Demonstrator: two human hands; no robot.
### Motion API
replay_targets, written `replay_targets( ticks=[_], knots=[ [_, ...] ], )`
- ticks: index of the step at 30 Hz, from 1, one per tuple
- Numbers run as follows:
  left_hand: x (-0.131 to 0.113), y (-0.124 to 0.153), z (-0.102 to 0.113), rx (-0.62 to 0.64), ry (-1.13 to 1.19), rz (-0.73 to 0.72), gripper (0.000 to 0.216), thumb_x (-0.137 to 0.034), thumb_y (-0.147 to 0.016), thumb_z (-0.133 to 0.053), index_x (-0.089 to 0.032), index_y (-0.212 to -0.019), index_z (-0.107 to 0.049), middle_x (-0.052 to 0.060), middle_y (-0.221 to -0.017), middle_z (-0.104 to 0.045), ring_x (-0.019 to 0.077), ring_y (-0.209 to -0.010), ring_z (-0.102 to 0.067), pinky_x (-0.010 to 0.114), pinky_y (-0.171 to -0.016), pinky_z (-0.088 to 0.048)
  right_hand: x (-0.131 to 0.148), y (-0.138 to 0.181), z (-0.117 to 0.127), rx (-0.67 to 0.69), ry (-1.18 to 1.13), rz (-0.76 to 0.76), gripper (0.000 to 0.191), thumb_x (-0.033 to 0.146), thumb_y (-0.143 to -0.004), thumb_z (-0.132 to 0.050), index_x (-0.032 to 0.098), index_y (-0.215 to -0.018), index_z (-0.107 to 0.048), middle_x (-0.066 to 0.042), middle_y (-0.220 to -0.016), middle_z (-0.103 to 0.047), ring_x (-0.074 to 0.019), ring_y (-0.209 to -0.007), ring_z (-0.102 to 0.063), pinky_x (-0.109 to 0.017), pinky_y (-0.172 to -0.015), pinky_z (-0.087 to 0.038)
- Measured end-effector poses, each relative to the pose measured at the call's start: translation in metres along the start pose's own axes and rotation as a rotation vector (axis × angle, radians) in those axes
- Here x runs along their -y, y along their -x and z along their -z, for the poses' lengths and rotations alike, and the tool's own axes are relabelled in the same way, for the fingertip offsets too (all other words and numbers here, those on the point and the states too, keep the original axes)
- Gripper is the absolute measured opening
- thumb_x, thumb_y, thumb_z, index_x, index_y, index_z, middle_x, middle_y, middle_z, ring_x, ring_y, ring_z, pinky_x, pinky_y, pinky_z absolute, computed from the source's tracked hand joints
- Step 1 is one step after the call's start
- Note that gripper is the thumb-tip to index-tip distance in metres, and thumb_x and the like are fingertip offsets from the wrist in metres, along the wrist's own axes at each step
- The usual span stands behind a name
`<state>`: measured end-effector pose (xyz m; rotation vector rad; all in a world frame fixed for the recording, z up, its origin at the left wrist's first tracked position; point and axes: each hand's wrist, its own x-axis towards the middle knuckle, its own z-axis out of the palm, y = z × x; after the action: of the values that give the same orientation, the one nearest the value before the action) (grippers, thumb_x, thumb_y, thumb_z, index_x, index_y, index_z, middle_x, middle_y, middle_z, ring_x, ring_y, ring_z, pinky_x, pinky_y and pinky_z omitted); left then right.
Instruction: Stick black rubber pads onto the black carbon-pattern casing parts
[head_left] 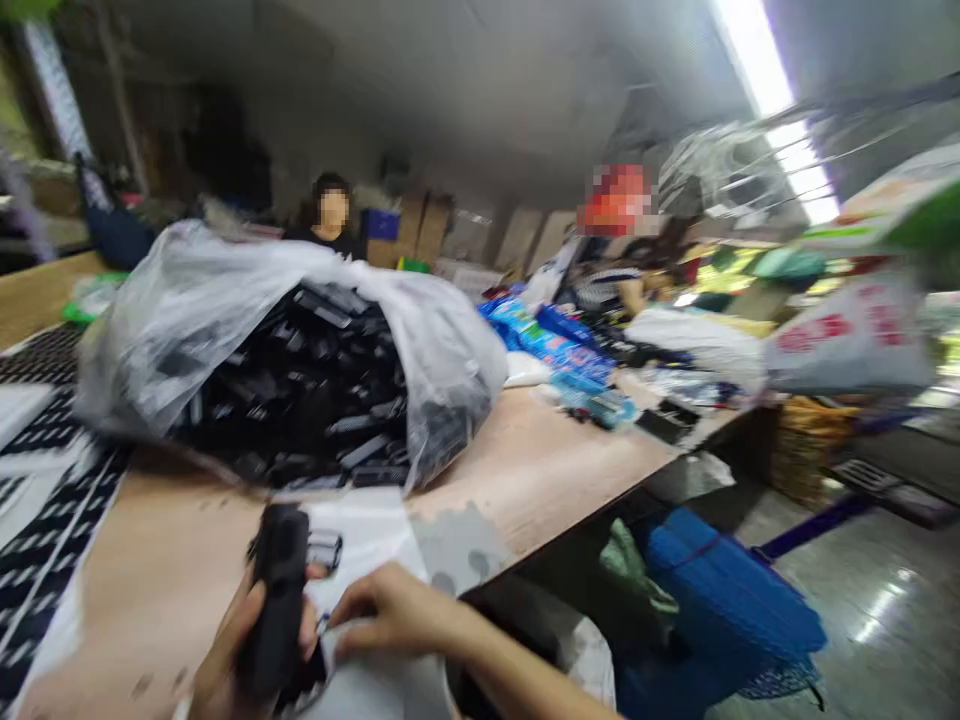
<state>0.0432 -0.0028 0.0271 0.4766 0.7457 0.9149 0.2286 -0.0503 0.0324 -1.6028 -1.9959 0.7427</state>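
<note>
My left hand (229,640) is closed around a black plastic piece (279,590), a long block shape held upright near the table's front edge. Just right of it, my right hand (382,615) reaches in with bent fingers, the thumb and forefinger apart and nothing visible between them. Beneath both hands lies a white sheet (367,525). Small black buckle-like parts (325,548) show beside the black piece; whether they lie on the sheet or are held is blurred. Behind, a large translucent plastic bag (457,350) gapes open, full of black plastic parts (315,380).
Black-and-white patterned sheets (45,580) cover the wooden table's (517,440) left side. Blue packaging (562,345) and other goods lie farther right. A blue bundle (731,590) stands below the right edge. Two people are beyond the table.
</note>
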Motion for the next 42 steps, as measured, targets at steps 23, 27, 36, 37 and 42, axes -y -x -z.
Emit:
replay_targets(
  ticks=[23, 27, 36, 37, 42],
  knots=[
    [0.016, -0.014, 0.01, 0.216, 0.159, -0.001, 0.036, -0.043, -0.089, -0.06, -0.01, -0.099, -0.068, 0.013, -0.094, -0.077, 0.0128, -0.052, -0.061, 0.023, -0.044, -0.044, 0.006, -0.007, 0.01, 0.174, -0.097, 0.122, 0.024, 0.04, -0.098, -0.067, 0.023, -0.084, -0.076, -0.004, -0.079, -0.073, -0.0179, -0.074, -0.067, -0.031, -0.067, -0.051],
    [0.019, -0.014, 0.01, 0.248, 0.136, 0.011, 0.04, -0.045, -0.085, -0.071, -0.014, -0.109, -0.061, 0.012, -0.099, -0.078, 0.0135, -0.054, -0.065, 0.021, -0.044, -0.046, 0.007, -0.017, 0.039, -0.011, -0.52, -0.093, 0.028, 0.051, -0.088, -0.08, 0.025, -0.079, -0.075, -0.001, -0.074, -0.071, -0.0155, -0.067, -0.067, -0.031, -0.065, -0.056],
    [0.016, -0.012, 0.009, 0.321, 0.054, 0.065, 0.052, -0.047, -0.083, -0.072, -0.015, -0.121, -0.057, 0.01, -0.093, -0.078, 0.0139, -0.05, -0.065, 0.021, -0.039, -0.044, -0.001, -0.048, 0.054, -0.033, -0.768, -0.288, 0.027, 0.049, -0.08, -0.087, 0.024, -0.087, -0.081, -0.006, -0.109, -0.079, -0.0243, -0.099, -0.076, -0.045, -0.088, -0.063],
    [0.016, -0.012, 0.009, 0.323, 0.052, 0.066, 0.052, -0.047, -0.083, -0.072, -0.015, -0.121, -0.057, 0.01, -0.093, -0.078, 0.014, -0.05, -0.065, 0.021, -0.039, -0.043, 0.001, -0.048, 0.053, -0.032, -0.763, -0.271, 0.028, 0.05, -0.08, -0.087, 0.023, -0.085, -0.08, -0.006, -0.107, -0.079, -0.0243, -0.098, -0.076, -0.046, -0.088, -0.063],
    [0.018, -0.012, 0.011, 0.333, 0.063, 0.058, 0.052, -0.047, -0.084, -0.072, -0.015, -0.123, -0.056, 0.011, -0.095, -0.078, 0.0143, -0.051, -0.065, 0.021, -0.04, -0.044, 0.007, -0.049, 0.048, -0.024, -0.712, -0.216, 0.033, 0.052, -0.081, -0.085, 0.021, -0.079, -0.075, -0.005, -0.092, -0.076, -0.0234, -0.091, -0.075, -0.045, -0.088, -0.062]
  ],
)
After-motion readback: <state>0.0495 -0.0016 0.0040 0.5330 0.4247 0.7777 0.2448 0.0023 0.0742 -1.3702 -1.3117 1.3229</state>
